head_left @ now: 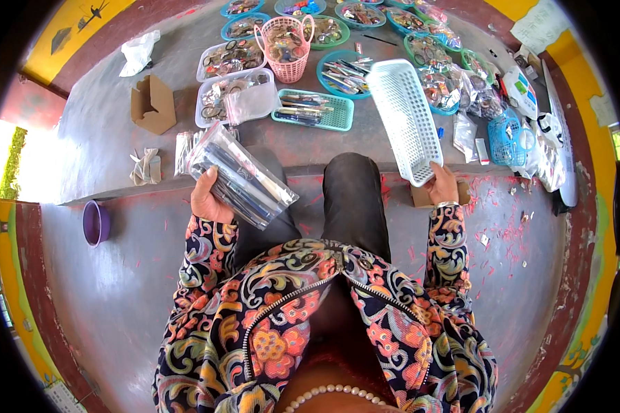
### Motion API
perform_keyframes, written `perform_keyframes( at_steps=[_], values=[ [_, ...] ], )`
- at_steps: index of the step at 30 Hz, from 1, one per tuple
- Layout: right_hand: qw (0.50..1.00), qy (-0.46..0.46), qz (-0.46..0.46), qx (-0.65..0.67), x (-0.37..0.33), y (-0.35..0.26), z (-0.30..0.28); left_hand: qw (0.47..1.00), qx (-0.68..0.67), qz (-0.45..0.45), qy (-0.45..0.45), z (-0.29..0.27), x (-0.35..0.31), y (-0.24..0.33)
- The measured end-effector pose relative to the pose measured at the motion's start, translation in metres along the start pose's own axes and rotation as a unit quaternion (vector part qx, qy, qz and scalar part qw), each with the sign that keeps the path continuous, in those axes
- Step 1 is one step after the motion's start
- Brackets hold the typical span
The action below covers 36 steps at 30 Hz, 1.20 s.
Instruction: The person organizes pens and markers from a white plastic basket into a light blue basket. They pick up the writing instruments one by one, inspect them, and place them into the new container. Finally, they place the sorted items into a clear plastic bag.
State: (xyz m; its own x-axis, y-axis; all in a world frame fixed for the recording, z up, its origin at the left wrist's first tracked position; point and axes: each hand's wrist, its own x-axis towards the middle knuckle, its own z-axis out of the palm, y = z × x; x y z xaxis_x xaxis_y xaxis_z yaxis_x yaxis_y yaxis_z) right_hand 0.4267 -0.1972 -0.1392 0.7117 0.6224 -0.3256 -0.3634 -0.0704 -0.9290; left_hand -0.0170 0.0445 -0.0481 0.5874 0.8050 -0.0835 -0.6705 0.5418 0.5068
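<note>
- We see daylight through a washed-out white wall opening [0, 141], far left of the grip of the bare left hand [212, 197].
- We catch glints on the clear plastic pen bag [244, 175] in that grip, glare on the smooth grey floor [110, 275] below-left.
- Farther out, fisheye distortion bends the yellow-and-maroon painted walls [594, 213] toward black corners.

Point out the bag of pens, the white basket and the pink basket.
Bag of pens [244, 177]: head view, middle of its clear front.
White basket [406, 117]: head view, bare floor inside it.
Pink basket [287, 70]: head view, its near wall, below the rim.
</note>
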Motion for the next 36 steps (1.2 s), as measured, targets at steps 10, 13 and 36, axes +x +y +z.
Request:
perform_keyframes(
  at_steps=[10, 13, 36],
  values=[
    [0.945, 0.207, 0.157, 0.197, 0.086, 0.128, -0.001, 0.997, 0.004, -0.073, 0.017, -0.002, 0.019, -0.029],
    [0.937, 0.206, 0.141, 0.245, 0.086, 0.135, 0.007, 0.997, 0.025, -0.07, 0.005, 0.015, -0.011, -0.026],
    [0.872, -0.069, -0.004, -0.485, 0.211, 0.157, 0.164, 0.988, 0.079, -0.107, 0.076, 0.024, -0.021, -0.025]
  ],
)
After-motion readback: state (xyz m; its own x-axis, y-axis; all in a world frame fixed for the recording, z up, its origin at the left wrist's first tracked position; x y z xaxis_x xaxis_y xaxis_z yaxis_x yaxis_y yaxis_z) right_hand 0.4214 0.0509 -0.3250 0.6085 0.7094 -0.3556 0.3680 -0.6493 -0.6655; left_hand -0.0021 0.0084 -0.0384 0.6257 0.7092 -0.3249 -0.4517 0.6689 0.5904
